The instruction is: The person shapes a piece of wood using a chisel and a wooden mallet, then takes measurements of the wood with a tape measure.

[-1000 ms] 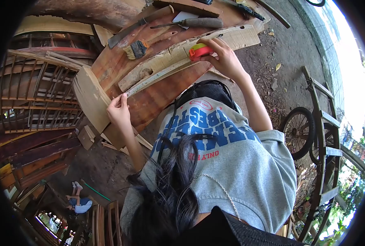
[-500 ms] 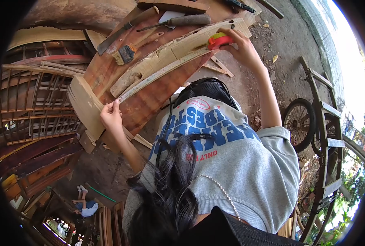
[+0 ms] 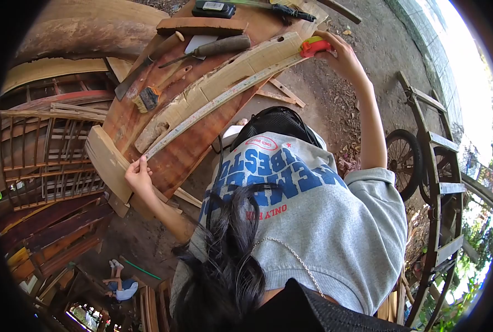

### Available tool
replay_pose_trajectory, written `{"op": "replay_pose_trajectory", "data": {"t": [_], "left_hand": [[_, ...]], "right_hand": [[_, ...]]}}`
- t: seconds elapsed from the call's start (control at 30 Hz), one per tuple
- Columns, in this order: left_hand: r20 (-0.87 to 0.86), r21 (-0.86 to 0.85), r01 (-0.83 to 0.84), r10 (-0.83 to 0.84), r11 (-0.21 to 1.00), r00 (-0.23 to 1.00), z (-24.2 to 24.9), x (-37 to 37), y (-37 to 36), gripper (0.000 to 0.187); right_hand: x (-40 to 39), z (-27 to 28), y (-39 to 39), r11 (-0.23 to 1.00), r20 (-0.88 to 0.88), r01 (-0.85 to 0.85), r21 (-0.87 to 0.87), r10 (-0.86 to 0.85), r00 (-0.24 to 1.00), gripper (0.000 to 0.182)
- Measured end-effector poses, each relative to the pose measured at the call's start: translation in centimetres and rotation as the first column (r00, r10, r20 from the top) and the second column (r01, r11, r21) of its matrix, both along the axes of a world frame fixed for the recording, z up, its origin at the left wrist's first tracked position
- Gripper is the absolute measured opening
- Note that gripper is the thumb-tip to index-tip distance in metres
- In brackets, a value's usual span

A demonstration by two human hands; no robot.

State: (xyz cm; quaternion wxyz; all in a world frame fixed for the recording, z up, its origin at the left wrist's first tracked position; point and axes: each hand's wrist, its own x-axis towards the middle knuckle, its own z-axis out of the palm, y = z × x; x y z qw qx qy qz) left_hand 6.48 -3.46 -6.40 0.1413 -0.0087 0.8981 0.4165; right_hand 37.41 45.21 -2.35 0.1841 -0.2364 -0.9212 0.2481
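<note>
Holding a Long Tape Beside a Pale Piece of Wood

In the head view, we have a measuring tape pulled out in a long line. Our left hand [image 3: 139, 177] pinches the end of the pale tape strip [image 3: 213, 104] between thumb and finger. Our right hand [image 3: 341, 54] has its fingers curled around the red and yellow tape case [image 3: 314, 47]. The strip slants up from our left hand to the case, along the near side of the pale wood piece [image 3: 224, 77]. The case is just beside the far right end of that wood. We cannot tell if the strip touches the wood all the way.

The wood piece lies on our reddish wooden table [image 3: 182, 146]. It has a dark hole near each end. Past it lie a brush [image 3: 146, 99], a flat blade tool [image 3: 138, 72] with a wooden handle, and a thin pointed tool [image 3: 222, 46] with a fat handle. Behind them are a brown block [image 3: 202, 25] and a black thing with a white label [image 3: 214, 9]. Our left hand is near a light board [image 3: 109, 163] at the table's left end.

Off to our right, a wheel [image 3: 414, 165] stands by a wooden frame [image 3: 435, 193].
</note>
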Motion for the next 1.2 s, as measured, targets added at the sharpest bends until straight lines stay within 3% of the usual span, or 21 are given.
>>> {"op": "replay_pose_trajectory", "data": {"t": [0.33,0.8,1.0,1.07,1.2], "left_hand": [[0.010,-0.005,-0.051,0.051,0.999,0.999,-0.5,-0.7,-0.1,0.026],[0.030,-0.072,-0.084,0.086,0.994,0.996,-0.6,-0.7,-0.3,0.027],[0.054,-0.075,-0.070,0.074,0.995,0.996,-0.8,-1.1,-0.8,0.027],[0.060,-0.072,-0.057,0.061,0.996,0.996,-0.9,-1.3,-1.1,0.027],[0.063,-0.106,-0.026,0.032,0.994,0.997,-0.9,-1.5,-1.2,0.026]], "right_hand": [[1.9,-0.7,3.6,0.999,0.014,-0.031,-0.009,0.031,0.999,0.047],[1.3,0.4,3.0,0.998,0.043,-0.062,-0.011,0.062,0.997,0.049],[1.1,1.5,1.7,0.996,0.102,-0.003,0.091,-0.006,0.995,0.045],[0.9,2.0,0.9,0.991,0.229,0.105,0.086,-0.122,0.966,0.043],[0.7,2.1,0.2,0.987,0.200,0.127,0.095,-0.144,0.969,0.041]]}}
